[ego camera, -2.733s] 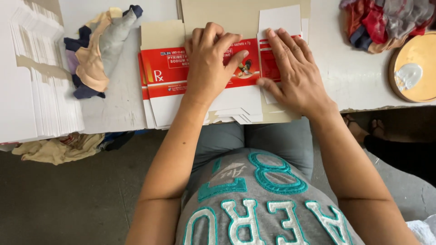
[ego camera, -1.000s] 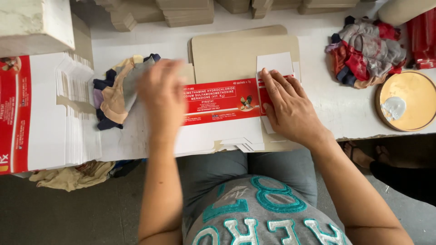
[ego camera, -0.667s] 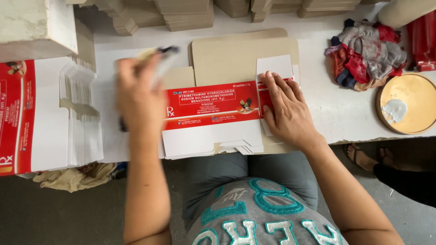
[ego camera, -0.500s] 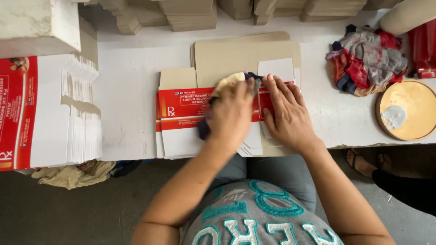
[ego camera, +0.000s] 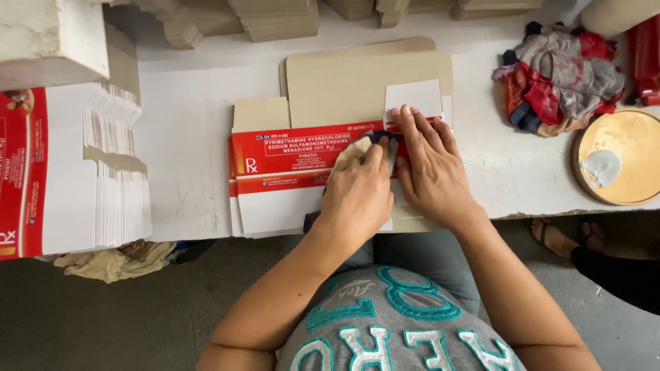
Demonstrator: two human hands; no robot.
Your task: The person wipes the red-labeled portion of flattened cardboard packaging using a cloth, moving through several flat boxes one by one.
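White tabletop (ego camera: 192, 137) with a grey floor under it, seen from straight above. Right in the middle there's a flat unfolded carton (ego camera: 289, 165), red printed band across the top half with white text on it, plain white panels below, lying at the near edge of the tabletop on a tan cardboard sheet (ego camera: 344, 82). More flats seem to be stacked under it, edges peeking out on the left.

Left hand (ego camera: 354, 199) is closed around a small rag (ego camera: 350, 148), cream with a dark bit, pressing it onto the red band. Right hand (ego camera: 430, 172) is spread flat, fingers wide, holding down the carton's right end just beside the left hand.

Off to the left, a tall pile of the same flats (ego camera: 69, 178). Far right, a bundle of coloured rags (ego camera: 560, 75) and a round yellow dish (ego camera: 622, 158) with a white blob in it.
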